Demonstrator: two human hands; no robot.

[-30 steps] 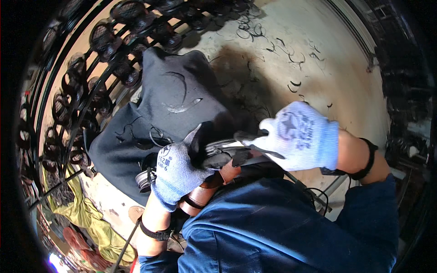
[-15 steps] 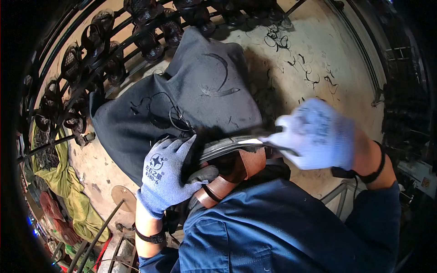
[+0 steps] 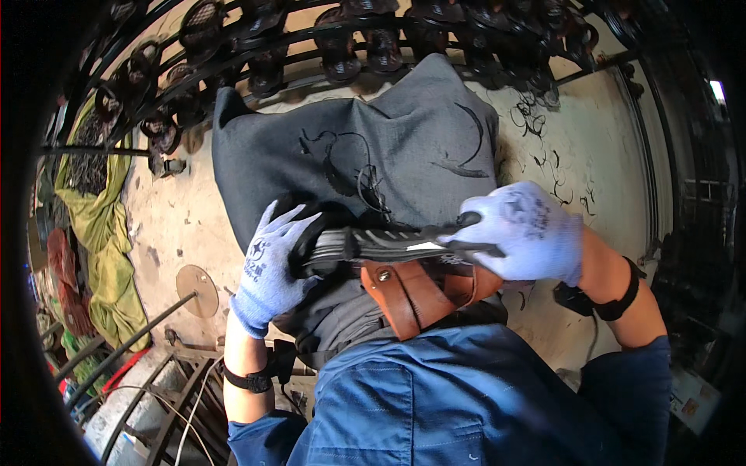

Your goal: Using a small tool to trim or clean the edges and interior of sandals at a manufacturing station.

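Black and brown: one sandal (image 3: 388, 247), held on its side over the near edge of the grey cloth (image 3: 420, 155). Presumably light; sole firm but springy, leather straps (image 3: 400, 295) supple, nothing fragile. My left hand (image 3: 272, 268) is clamped round its left end — the thick sole edge should grip best. My right hand (image 3: 524, 233) meets the other end — whether its fingers pinch sole or tool, I cannot tell.

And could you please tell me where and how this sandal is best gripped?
Probably by the left end of its dark sole, from the left, as the left hand does: the sole runs crosswise with its long edge toward the camera, and the brown straps leave that end uncovered.
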